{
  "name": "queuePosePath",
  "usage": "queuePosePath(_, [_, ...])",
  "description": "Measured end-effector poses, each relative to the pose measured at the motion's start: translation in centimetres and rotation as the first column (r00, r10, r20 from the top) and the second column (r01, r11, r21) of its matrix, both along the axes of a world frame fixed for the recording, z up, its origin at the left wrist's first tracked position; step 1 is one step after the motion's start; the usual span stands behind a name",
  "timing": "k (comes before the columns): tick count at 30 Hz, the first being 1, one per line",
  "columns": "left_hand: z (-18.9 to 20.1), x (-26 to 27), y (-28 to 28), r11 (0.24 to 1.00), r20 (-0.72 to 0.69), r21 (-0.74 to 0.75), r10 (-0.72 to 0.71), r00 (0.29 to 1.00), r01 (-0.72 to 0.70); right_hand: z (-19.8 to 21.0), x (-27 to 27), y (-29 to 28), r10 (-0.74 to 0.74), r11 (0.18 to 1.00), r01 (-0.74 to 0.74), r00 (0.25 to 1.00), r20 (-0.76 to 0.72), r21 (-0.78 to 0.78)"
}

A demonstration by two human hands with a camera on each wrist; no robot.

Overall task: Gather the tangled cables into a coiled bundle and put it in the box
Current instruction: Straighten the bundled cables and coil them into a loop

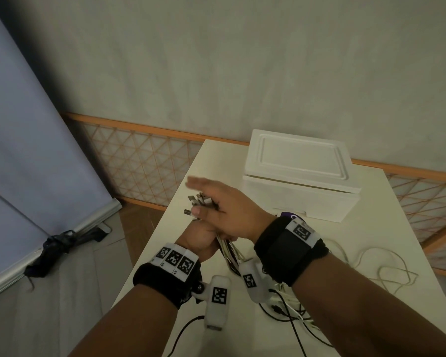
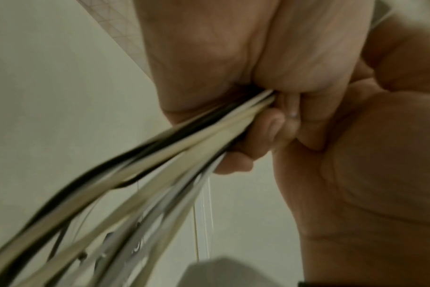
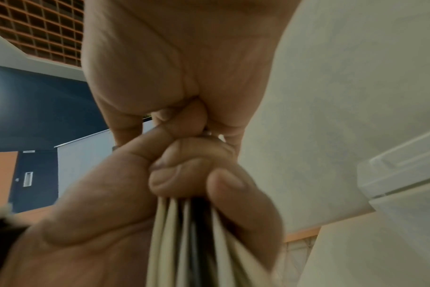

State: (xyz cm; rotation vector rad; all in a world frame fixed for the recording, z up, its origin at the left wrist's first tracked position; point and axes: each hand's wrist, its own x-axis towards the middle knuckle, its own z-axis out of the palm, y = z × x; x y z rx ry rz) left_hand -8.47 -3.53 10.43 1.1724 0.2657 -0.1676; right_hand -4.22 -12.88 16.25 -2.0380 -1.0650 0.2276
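My left hand (image 1: 200, 237) is a closed fist around the cables (image 1: 225, 247), gripping the black and white strands together partway along, low and toward 8 o'clock of the tabletop's (image 1: 386, 228) middle. The left wrist view shows the strands (image 2: 174, 149) fanning out of the curled fingers (image 2: 248, 139) toward the lower left; the right wrist view shows the same fist (image 3: 184, 174) from below, cables (image 3: 197, 242) hanging out of it.

My right hand (image 1: 229, 210) lies over the fist with its fingers stretched nearly flat, pointing toward 10 o'clock. Its thumb (image 1: 204, 211) presses on the plug ends (image 1: 198, 199) that stick up out of the left fist. I cannot tell whether the fingers underneath close on anything.

The rest of the cables trail down to the tabletop at about 5 o'clock from my hands, in a loose tangle (image 1: 289, 307), with one thin white loop (image 1: 386, 269) lying farther toward 4 o'clock.

The box (image 1: 304, 191), white with its lid on, stands at about 1 o'clock from my hands, near them, at the tabletop's far edge.
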Motion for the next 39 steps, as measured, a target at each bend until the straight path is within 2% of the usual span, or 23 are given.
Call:
queuePosePath(1, [0.0, 0.1, 0.3, 0.999, -0.014, -0.041, 0.011, 1.000, -0.011, -0.2, -0.1, -0.2, -0.018, 0.998, 0.022, 0.998, -0.065, 0.057])
queuePosePath(3, [0.5, 0.2, 0.7, 0.994, -0.007, -0.090, 0.064, 0.998, -0.064, -1.1, -0.5, -0.5, -0.049, 0.986, 0.095, 0.950, -0.309, 0.135])
queuePosePath(5, [1.3, 0.2, 0.9, 0.985, 0.015, -0.143, 0.100, 0.995, -0.097, -2.4, -1.1, -0.8, -0.032, 0.993, 0.087, 0.842, -0.539, 0.078])
queuePosePath(7, [1.7, 0.4, 1.1, 0.977, 0.034, -0.183, 0.119, 0.992, -0.111, -3.8, -2.1, -1.1, -0.030, 0.999, 0.053, 0.755, -0.655, 0.015])
queuePosePath(9, [1.6, 0.8, 1.8, 0.949, 0.012, -0.253, 0.197, 0.980, -0.188, -4.7, -2.8, -1.7, -0.110, 0.989, 0.030, 0.810, -0.576, -0.147])
queuePosePath(12, [0.6, 1.3, 3.0, 0.875, -0.134, -0.350, 0.306, 0.943, -0.334, -6.1, -3.3, -3.2, -0.145, 0.933, 0.055, 0.962, -0.233, -0.356])
queuePosePath(14, [-0.1, 1.3, 3.4, 0.833, -0.256, -0.378, 0.325, 0.910, -0.404, -6.1, -3.3, -4.0, -0.134, 0.894, 0.111, 0.991, -0.023, -0.435])
queuePosePath(16, [-0.6, 1.1, 3.7, 0.834, -0.328, -0.354, 0.313, 0.891, -0.423, -5.3, -3.0, -4.5, -0.127, 0.880, 0.130, 0.991, 0.037, -0.457])
queuePosePath(20, [-1.2, 0.0, 4.7, 0.855, -0.311, -0.344, 0.286, 0.906, -0.388, -2.3, -1.8, -5.3, -0.070, 0.846, 0.114, 0.992, 0.105, -0.521])
queuePosePath(23, [-2.2, -1.0, 5.9, 0.945, -0.276, -0.176, 0.221, 0.935, -0.276, -0.3, -0.8, -5.8, -0.022, 0.808, 0.082, 0.994, 0.109, -0.583])
queuePosePath(24, [-2.5, -1.3, 6.5, 0.952, -0.282, -0.099, 0.252, 0.926, -0.289, 0.1, -0.5, -5.9, -0.004, 0.794, 0.068, 0.994, 0.107, -0.605])
queuePosePath(25, [-2.6, -1.5, 6.9, 0.948, -0.253, -0.072, 0.283, 0.925, -0.309, 0.4, -0.2, -6.0, 0.010, 0.776, 0.057, 0.995, 0.103, -0.628])
queuePosePath(26, [-2.4, -1.5, 7.5, 0.933, -0.190, 0.029, 0.356, 0.915, -0.357, 0.6, 0.0, -6.1, 0.016, 0.758, 0.052, 0.995, 0.098, -0.651])
queuePosePath(28, [-1.2, -1.8, 8.0, 0.837, 0.084, 0.253, 0.480, 0.873, -0.485, 1.0, 0.3, -6.4, 0.019, 0.717, 0.049, 0.996, 0.090, -0.695])
queuePosePath(29, [0.0, -2.2, 7.6, 0.821, 0.228, 0.204, 0.490, 0.842, -0.533, 1.1, 0.3, -6.4, 0.024, 0.700, 0.049, 0.995, 0.092, -0.712])
queuePosePath(30, [1.1, -2.3, 6.9, 0.862, 0.344, 0.127, 0.426, 0.837, -0.491, 1.2, 0.2, -6.2, 0.035, 0.685, 0.046, 0.995, 0.096, -0.727])
queuePosePath(31, [2.4, -2.4, 6.0, 0.914, 0.443, 0.183, 0.251, 0.861, -0.361, 1.4, 0.1, -6.0, 0.054, 0.670, 0.035, 0.994, 0.095, -0.741])
queuePosePath(32, [3.1, -2.3, 4.7, 0.903, 0.470, 0.386, -0.016, 0.883, -0.190, 1.5, -0.1, -5.6, 0.083, 0.655, 0.015, 0.992, 0.092, -0.755])
queuePosePath(33, [3.2, -2.1, 3.4, 0.818, 0.413, 0.573, -0.251, 0.876, -0.036, 1.5, -0.3, -5.1, 0.123, 0.640, -0.012, 0.989, 0.087, -0.768])
queuePosePath(34, [2.7, -1.6, 2.4, 0.747, 0.323, 0.657, -0.396, 0.859, 0.098, 1.6, -0.6, -4.7, 0.168, 0.630, -0.046, 0.983, 0.079, -0.775])
queuePosePath(35, [3.0, -1.4, 1.4, 0.731, 0.263, 0.656, -0.452, 0.852, 0.185, 1.5, -0.7, -4.4, 0.212, 0.626, -0.080, 0.975, 0.070, -0.775])
queuePosePath(37, [2.5, -0.8, 0.6, 0.766, 0.209, 0.587, -0.458, 0.864, 0.264, 1.6, -0.8, -4.5, 0.219, 0.658, -0.109, 0.974, 0.050, -0.745])
queuePosePath(39, [2.0, -0.6, 0.1, 0.708, 0.119, 0.631, -0.492, 0.863, 0.317, 2.0, -0.9, -5.1, 0.192, 0.686, -0.088, 0.979, 0.063, -0.722])
